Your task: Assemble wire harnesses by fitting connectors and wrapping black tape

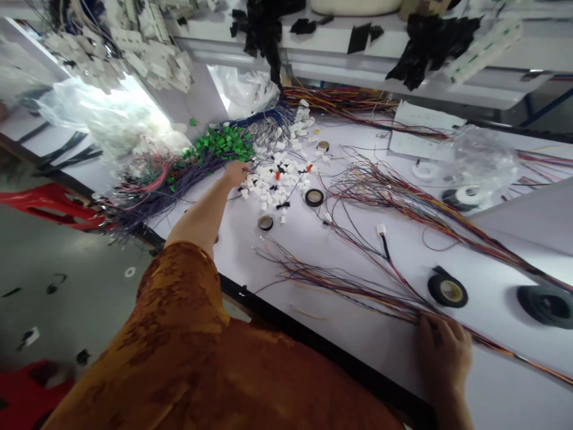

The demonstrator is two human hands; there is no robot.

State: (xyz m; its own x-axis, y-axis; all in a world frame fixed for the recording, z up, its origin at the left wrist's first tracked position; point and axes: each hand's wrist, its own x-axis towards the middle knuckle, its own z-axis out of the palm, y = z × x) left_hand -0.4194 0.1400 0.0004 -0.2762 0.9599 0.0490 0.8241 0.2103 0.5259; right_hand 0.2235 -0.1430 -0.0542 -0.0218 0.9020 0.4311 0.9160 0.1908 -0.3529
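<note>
Along the white worktop (358,352), the left hand (235,174) reaches out half-curled to a heap of white plastic connectors (273,188), just beside a cluster of green connectors (222,145); whether it grips anything cannot be told. The right hand (443,358) lies open across a bundle of multicoloured wires (380,297). A roll of black tape (433,288) sits near it, and the printed sheets (425,116) farther off are too blurred to read.

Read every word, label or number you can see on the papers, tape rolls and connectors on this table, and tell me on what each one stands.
Nothing can be read: the white papers carry marks too blurred to read, and the roll of black tape and white connectors show no legible text.
</note>
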